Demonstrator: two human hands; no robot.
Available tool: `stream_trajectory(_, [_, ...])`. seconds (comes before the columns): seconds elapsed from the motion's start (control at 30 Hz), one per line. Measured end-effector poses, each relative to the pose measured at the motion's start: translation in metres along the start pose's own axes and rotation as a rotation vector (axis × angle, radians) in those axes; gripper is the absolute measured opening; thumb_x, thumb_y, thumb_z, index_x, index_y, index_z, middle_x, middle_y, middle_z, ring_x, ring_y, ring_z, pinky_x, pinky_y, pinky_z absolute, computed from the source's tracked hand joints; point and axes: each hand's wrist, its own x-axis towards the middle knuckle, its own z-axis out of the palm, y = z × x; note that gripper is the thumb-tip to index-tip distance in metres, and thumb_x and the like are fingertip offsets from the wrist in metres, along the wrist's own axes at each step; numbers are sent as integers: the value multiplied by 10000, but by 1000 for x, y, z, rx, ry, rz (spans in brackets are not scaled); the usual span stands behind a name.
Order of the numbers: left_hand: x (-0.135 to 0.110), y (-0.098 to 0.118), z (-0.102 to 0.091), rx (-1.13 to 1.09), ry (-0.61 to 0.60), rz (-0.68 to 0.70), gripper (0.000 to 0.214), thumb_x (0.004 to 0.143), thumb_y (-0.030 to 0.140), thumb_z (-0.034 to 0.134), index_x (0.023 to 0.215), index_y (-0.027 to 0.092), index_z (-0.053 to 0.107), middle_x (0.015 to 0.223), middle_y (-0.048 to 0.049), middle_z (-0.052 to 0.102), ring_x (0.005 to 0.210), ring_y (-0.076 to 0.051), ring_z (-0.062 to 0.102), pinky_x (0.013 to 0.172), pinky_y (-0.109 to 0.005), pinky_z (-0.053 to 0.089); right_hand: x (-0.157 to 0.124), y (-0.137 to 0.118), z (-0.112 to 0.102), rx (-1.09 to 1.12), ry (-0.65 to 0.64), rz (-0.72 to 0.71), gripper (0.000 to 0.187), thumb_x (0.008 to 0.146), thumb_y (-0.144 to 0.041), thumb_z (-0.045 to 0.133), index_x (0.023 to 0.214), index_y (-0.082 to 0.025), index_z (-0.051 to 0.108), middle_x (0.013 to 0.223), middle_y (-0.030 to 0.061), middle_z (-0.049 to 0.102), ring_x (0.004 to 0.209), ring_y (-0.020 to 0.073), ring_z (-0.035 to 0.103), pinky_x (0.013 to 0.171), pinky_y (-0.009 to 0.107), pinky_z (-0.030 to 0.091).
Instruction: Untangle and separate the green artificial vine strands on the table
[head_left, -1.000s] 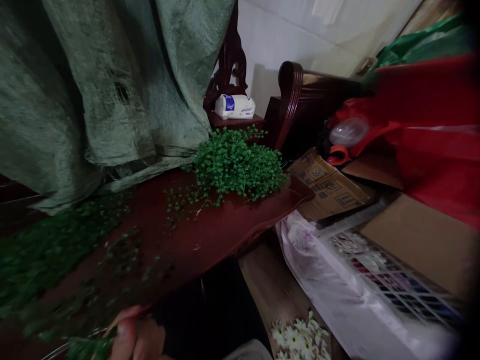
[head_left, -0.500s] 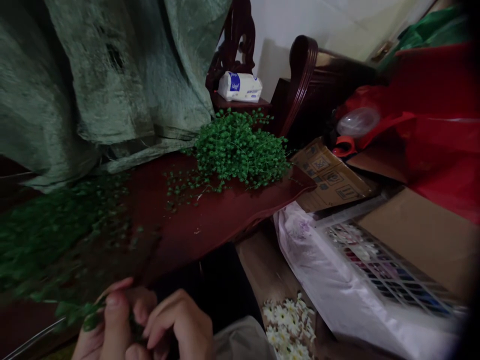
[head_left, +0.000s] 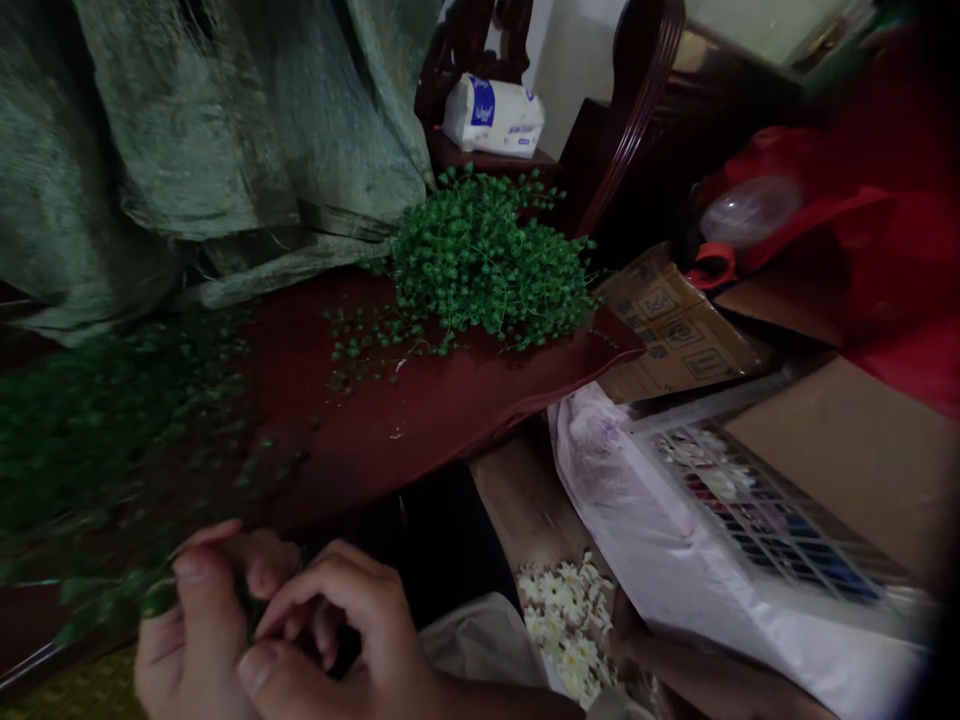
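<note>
At the lower left my left hand (head_left: 199,620) is closed round a green leafy sprig (head_left: 112,598), whose leaves stick out to the left. My right hand (head_left: 356,610) is close against it, with curled fingers and the thumb drawn in near the sprig's stem end. What sits between the right fingertips is hidden. Beyond the hands, a dark green heap of leafy sprigs (head_left: 97,420) covers the left of the dark red wooden bench (head_left: 352,430). A brighter bunch of small-leaved green sprigs (head_left: 487,265) lies farther back.
White flowers (head_left: 566,620) lie at the lower middle. On the right are a white plastic crate (head_left: 750,500) with a pale cloth (head_left: 645,510), cardboard (head_left: 675,330) and red bags (head_left: 892,290). A tissue pack (head_left: 495,115) and grey-green woven sacking (head_left: 202,140) are behind.
My view has shifted, so the bench and things on it sit higher in the picture. My right thumb now shows below the fingers, close to the left hand. The sprig is still held.
</note>
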Motion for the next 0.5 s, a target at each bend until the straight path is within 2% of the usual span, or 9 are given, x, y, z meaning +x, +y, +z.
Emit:
stream_trajectory(0.1, [1, -3, 1, -85, -8, -13, 252, 786, 425, 710, 938, 244, 622, 620, 55, 468, 526, -113, 427, 384, -178, 413, 1, 4, 0, 6, 27, 14, 289, 790, -468, 615, 727, -187, 584, 666, -14, 571, 536, 82, 493, 466, 162, 407])
stream_trajectory(0.17, [2, -6, 1, -96, 2, 23, 207, 816, 395, 686, 910, 224, 618, 614, 47, 479, 561, -117, 443, 440, -179, 441, 3, 8, -2, 51, -18, 68, 321, 785, -497, 622, 718, -188, 567, 668, -16, 574, 550, 86, 513, 482, 162, 429])
stream_trajectory(0.33, [5, -5, 4, -161, -74, 96, 123, 867, 267, 619, 813, 170, 567, 564, 55, 435, 531, -93, 396, 468, -164, 405, 13, 12, -9, 209, -240, 228, 464, 745, -621, 640, 635, -194, 496, 590, -58, 462, 489, 56, 393, 418, 134, 366])
stream_trajectory(0.5, [9, -8, 5, 0, -37, 205, 206, 879, 303, 573, 731, 161, 554, 586, 38, 482, 535, -99, 452, 446, -185, 401, 9, 8, -13, 275, -264, 290, 487, 713, -639, 666, 650, -192, 484, 550, -74, 383, 442, 41, 297, 358, 142, 246])
